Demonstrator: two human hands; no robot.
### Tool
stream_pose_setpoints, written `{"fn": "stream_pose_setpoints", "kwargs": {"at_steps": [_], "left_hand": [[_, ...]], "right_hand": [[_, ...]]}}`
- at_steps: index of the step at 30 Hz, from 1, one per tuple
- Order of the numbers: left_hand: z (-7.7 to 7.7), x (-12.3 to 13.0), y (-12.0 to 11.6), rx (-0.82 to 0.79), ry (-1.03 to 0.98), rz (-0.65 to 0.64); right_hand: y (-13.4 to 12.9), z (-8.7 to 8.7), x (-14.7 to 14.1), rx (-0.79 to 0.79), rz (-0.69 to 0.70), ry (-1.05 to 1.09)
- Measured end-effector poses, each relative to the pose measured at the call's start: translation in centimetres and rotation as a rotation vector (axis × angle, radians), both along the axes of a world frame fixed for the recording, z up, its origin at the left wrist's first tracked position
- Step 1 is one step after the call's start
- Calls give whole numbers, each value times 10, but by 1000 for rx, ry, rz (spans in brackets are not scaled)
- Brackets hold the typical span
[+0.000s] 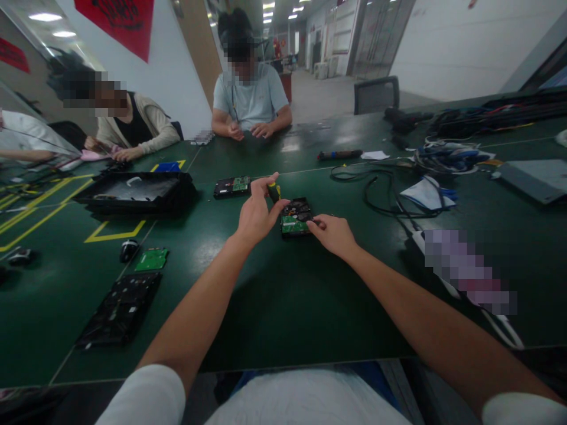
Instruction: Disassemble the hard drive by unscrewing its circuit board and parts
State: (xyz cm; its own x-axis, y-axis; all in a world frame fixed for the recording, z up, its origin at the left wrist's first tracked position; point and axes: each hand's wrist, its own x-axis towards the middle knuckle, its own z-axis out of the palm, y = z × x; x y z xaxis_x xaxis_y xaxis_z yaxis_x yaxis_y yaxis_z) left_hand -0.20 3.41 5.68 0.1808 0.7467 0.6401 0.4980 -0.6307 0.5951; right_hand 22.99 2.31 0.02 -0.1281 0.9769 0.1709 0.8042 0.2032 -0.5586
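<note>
A hard drive lies on the green table in front of me, with a green circuit board on its near half. My left hand is closed around a small screwdriver with a yellow and black handle, over the drive's far left corner. The screwdriver's tip is hidden. At the drive's right edge, my right hand pinches with thumb and forefinger by the board; whether it holds the drive's edge or a small part is too small to tell. Another hard drive lies beyond my left hand.
To the left are a black tray, a loose green circuit board and black drives. On the right are black cables, a white cloth and a power strip. A person sits opposite; others sit at the left.
</note>
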Motion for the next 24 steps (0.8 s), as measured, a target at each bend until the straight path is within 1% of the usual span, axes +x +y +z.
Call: {"fn": "stream_pose_setpoints", "kwargs": {"at_steps": [3, 8, 12, 15, 19, 22, 24], "left_hand": [[2, 1, -1, 20, 45, 1], [8, -1, -2, 124, 143, 81], [6, -2, -1, 147, 178, 88], [1, -2, 2, 152, 168, 117], [-3, 0, 3, 137, 106, 141], [-2, 0, 4, 133, 76, 131], [0, 0, 4, 150, 95, 118]], "right_hand": [[-1, 1, -1, -4, -8, -11], [-2, 3, 0, -10, 4, -12], [-1, 2, 0, -14, -3, -14], [0, 0, 0, -14, -10, -7], [0, -1, 0, -3, -9, 1], [0, 0, -1, -5, -6, -2], [-1, 2, -1, -12, -8, -9]]}}
